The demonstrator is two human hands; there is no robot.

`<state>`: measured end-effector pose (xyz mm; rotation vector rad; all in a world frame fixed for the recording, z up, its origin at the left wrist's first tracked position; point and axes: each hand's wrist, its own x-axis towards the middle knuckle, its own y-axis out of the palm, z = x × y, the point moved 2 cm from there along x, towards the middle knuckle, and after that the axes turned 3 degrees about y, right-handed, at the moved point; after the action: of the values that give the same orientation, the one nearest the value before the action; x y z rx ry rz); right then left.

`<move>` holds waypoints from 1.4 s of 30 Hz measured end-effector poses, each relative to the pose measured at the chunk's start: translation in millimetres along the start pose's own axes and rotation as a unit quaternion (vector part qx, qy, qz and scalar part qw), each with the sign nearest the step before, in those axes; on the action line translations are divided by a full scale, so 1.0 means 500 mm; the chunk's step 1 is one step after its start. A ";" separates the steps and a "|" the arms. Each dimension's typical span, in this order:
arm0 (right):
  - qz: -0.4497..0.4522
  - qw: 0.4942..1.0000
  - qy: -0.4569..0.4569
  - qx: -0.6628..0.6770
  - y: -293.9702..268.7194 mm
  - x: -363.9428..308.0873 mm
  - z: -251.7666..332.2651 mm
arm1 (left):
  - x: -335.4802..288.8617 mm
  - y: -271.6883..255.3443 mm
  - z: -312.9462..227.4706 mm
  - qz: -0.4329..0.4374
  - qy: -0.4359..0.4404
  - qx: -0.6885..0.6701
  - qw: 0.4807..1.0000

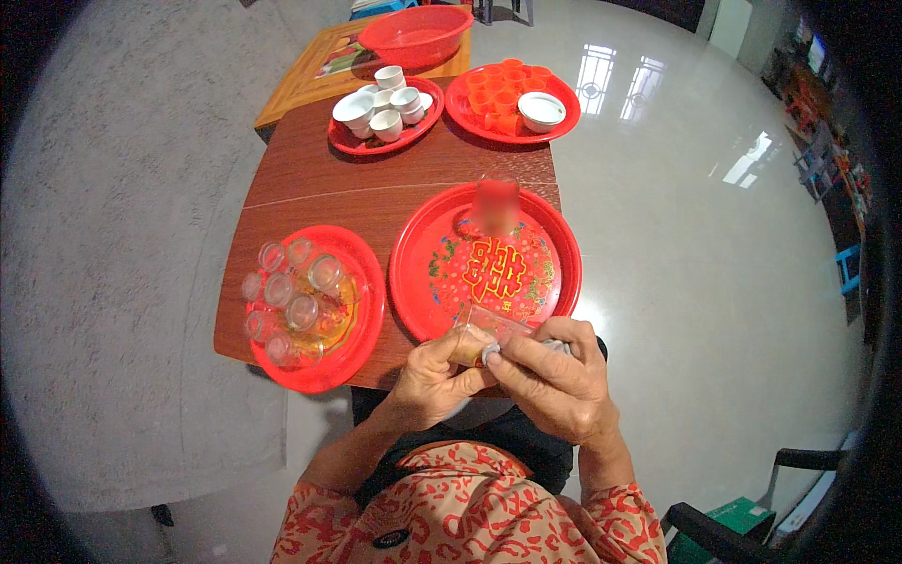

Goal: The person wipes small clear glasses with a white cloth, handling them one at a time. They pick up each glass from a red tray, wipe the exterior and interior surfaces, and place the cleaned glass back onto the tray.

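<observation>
Close to my body, my left hand (434,378) is closed round a clear drinking glass (481,321), tilted above the near rim of the red round tray (406,291). My right hand (562,383) is bunched round a greyish-white cloth (491,352) and presses it at the glass's near end. Part of the cloth and much of the glass are hidden by my fingers. On the tray's far side stands a blurred, see-through cup-like thing (496,207); its kind is unclear. Gold lettering and flowers decorate the tray's middle.
Left on the brown table (310,188), several clear glasses (303,311) stand on a red tray (371,324). Farther back, one tray (430,127) bears white cups and bowls, another (567,92) orange cups and a white bowl. A red basin (418,38) sits beyond.
</observation>
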<state>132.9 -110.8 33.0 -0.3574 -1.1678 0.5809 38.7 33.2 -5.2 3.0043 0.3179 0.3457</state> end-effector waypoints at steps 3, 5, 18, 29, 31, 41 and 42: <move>-0.018 0.999 0.017 0.025 -0.002 -0.002 -0.006 | 0.001 0.004 -0.007 0.005 -0.015 -0.020 1.000; -0.054 0.993 0.071 0.079 -0.004 -0.001 -0.018 | 0.003 0.001 -0.013 0.025 -0.003 0.013 1.000; -0.216 0.950 0.155 0.163 0.052 -0.044 -0.024 | 0.020 0.021 0.029 -0.108 0.064 -0.108 0.986; -0.122 0.960 0.173 0.182 0.037 -0.042 -0.031 | 0.026 0.017 0.020 -0.082 -0.018 -0.258 0.963; -0.110 0.930 0.242 0.254 0.034 -0.039 -0.037 | 0.023 0.013 0.025 -0.066 -0.017 -0.245 0.967; -0.065 0.973 0.147 0.165 0.029 -0.022 -0.036 | 0.008 0.008 0.035 -0.069 -0.045 -0.218 0.972; -0.059 0.984 0.110 0.128 0.027 -0.014 -0.024 | 0.008 0.006 0.035 -0.064 -0.047 -0.223 0.972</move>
<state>138.8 -103.9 16.2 -0.1270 -0.8824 0.5653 47.2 29.6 -20.7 2.5348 0.3680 0.2253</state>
